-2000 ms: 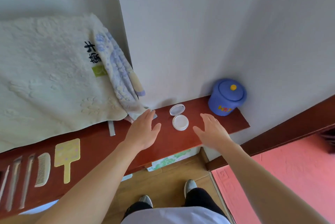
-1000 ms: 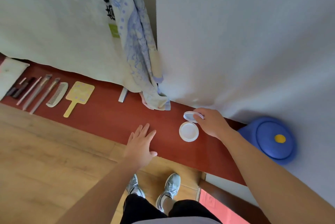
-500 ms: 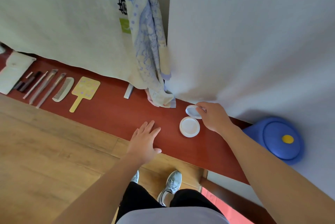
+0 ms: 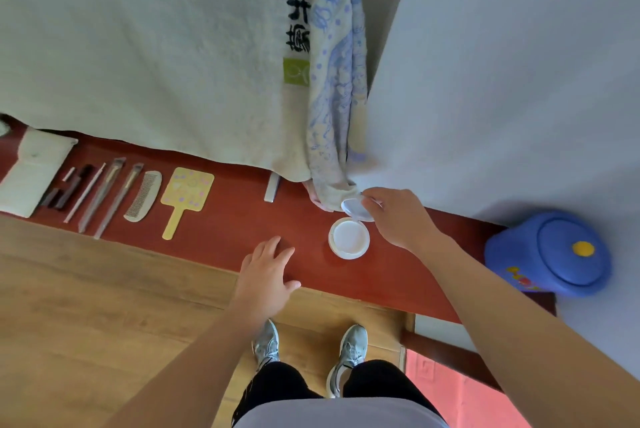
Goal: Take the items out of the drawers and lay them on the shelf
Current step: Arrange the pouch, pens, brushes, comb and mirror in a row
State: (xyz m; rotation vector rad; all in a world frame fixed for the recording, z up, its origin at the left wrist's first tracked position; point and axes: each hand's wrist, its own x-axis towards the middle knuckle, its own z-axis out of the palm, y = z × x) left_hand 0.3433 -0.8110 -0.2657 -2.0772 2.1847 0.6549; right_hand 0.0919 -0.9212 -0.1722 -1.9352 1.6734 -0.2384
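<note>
My right grip (image 4: pixel 398 216) is narrow. Its fingertips pinch the far edge of the lid (image 4: pixel 351 209) of the little white case (image 4: pixel 349 238). The lid stands tilted up on its hinge. The round bottom lies flat on the red shelf (image 4: pixel 235 220), just under my fingers. I think I hold the lid by its rim so I can swing it and not push the case along. I cannot say if I mean to shut it or lay it open.

My left grip (image 4: pixel 266 272) is wide, with straight fingers, and holds nothing. It is at the front edge of the shelf, near the case but apart from it. I guess it waits there to steady the case if it slides. I cannot tell if it touches the wood.

A comb (image 4: pixel 143 195), a yellow mirror (image 4: pixel 188 188) and brushes (image 4: pixel 100 195) lie in a neat row well off to the left. The case sits between them and the blue pot (image 4: pixel 554 254), so nothing bumps.
</note>
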